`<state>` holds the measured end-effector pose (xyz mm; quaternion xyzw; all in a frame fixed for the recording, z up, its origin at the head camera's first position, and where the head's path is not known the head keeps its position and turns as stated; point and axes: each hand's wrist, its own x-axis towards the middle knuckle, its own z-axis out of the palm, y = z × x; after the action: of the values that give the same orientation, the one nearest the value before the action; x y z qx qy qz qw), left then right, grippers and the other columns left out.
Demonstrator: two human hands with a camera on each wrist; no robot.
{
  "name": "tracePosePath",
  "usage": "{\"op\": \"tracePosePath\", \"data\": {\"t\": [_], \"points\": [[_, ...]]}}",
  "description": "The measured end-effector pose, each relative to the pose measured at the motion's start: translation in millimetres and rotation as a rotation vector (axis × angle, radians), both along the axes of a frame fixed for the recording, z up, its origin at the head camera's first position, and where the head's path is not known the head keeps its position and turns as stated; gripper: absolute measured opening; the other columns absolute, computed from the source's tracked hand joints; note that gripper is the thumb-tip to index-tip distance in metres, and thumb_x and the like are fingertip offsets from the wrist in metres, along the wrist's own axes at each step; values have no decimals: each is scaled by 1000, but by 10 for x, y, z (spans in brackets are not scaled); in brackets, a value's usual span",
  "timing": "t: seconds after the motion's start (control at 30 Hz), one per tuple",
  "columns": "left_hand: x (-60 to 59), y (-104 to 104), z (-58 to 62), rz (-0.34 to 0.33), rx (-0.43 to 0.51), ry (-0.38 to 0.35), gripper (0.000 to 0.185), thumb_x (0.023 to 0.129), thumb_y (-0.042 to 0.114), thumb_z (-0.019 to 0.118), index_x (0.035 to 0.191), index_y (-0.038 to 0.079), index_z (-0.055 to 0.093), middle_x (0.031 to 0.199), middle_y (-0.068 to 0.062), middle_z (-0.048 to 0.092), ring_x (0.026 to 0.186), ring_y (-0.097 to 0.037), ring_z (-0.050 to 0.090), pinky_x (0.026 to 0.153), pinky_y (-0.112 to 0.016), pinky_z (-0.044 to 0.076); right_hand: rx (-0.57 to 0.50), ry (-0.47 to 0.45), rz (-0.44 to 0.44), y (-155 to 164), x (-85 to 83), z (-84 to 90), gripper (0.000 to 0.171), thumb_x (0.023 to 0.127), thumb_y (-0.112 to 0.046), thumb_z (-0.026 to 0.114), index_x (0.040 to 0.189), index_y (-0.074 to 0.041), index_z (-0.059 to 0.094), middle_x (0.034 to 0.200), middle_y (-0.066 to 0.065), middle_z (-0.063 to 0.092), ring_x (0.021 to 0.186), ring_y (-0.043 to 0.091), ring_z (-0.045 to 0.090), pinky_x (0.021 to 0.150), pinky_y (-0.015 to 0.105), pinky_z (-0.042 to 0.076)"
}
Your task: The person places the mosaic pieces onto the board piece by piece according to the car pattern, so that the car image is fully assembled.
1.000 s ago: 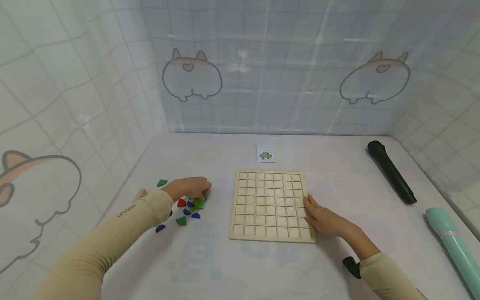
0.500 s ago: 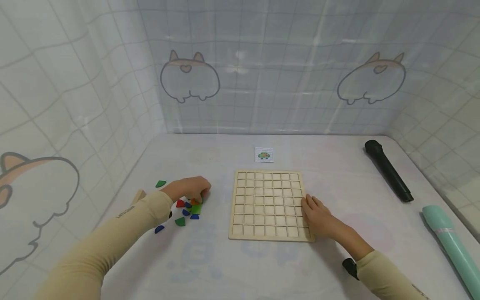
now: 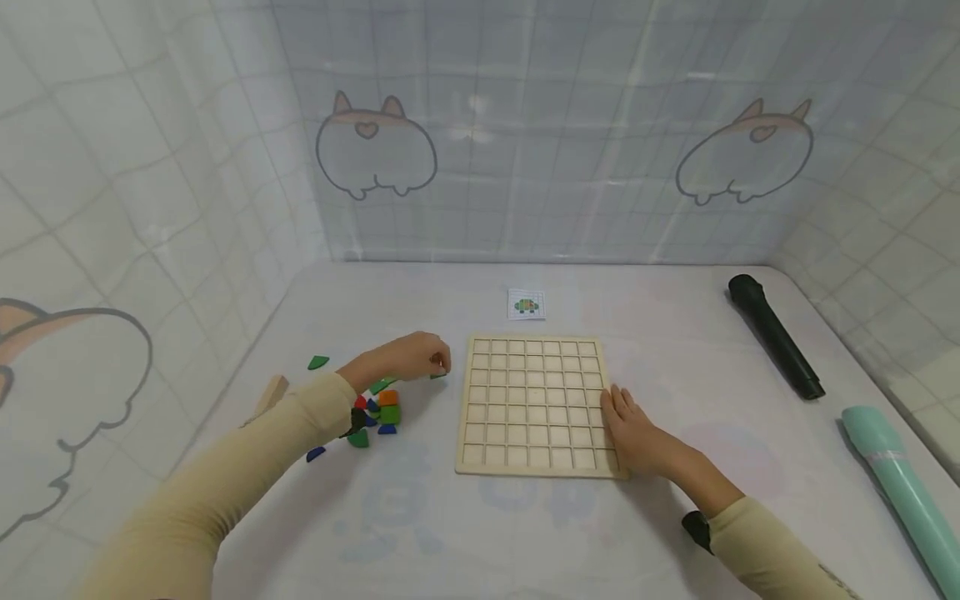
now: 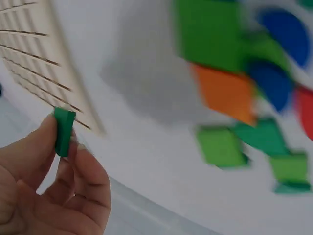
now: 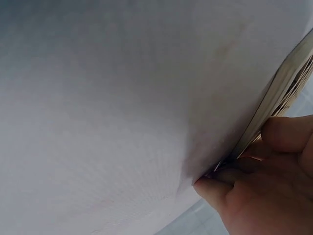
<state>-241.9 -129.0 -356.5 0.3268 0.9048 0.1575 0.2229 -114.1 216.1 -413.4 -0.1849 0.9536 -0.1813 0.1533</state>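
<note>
My left hand point(image 3: 420, 357) pinches a small green block point(image 4: 64, 132) between thumb and fingertips, held up just left of the wooden grid board point(image 3: 528, 403). The board's square cells hold no pieces. At its right edge rests my right hand point(image 3: 637, 429), fingers extended along the rim; the right wrist view shows the thumb point(image 5: 286, 134) against the board's side. Under the left forearm lies a loose cluster: an orange block point(image 3: 388, 397), a green square block point(image 3: 389, 414), a blue half-round point(image 3: 387, 429) and other pieces, partly hidden by the sleeve.
A small card point(image 3: 527, 305) with a printed turtle-like pattern lies behind the board. On the right are a black microphone-shaped object point(image 3: 772, 333) and a mint-green cylinder point(image 3: 888, 475). A wooden piece point(image 3: 272, 393) and a green piece point(image 3: 318, 362) lie far left. Patterned curtains surround the table.
My left hand has lifted from the cluster and moved right toward the board with the green block, uncovering the orange and green blocks. The right hand stays at the board's edge.
</note>
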Motion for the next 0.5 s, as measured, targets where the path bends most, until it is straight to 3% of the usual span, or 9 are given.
{"op": "tracePosePath", "data": {"t": [0.17, 0.33, 0.5], "points": [[29, 219, 3, 17, 172, -24, 14, 95, 6, 55, 100, -1, 66, 88, -2, 61, 80, -17, 56, 71, -30, 47, -8, -14, -7, -20, 4, 5, 51, 96, 7, 31, 139, 22, 8, 144, 42, 1, 133, 55, -1, 105, 61, 11], [23, 443, -35, 144, 272, -60, 15, 94, 8, 57, 101, -1, 66, 92, -4, 66, 85, -18, 60, 72, -32, 49, 0, -8, -4, -26, 2, -3, 50, 97, 5, 30, 139, 22, 9, 144, 42, 1, 133, 55, 0, 105, 61, 12], [11, 659, -152, 266, 311, -129, 10, 91, 8, 63, 96, 1, 67, 88, -4, 65, 80, -20, 62, 72, -33, 51, 8, 5, -1, -27, 5, -21, 50, 97, 5, 31, 139, 23, 10, 143, 43, 3, 132, 55, 2, 105, 62, 13]]}}
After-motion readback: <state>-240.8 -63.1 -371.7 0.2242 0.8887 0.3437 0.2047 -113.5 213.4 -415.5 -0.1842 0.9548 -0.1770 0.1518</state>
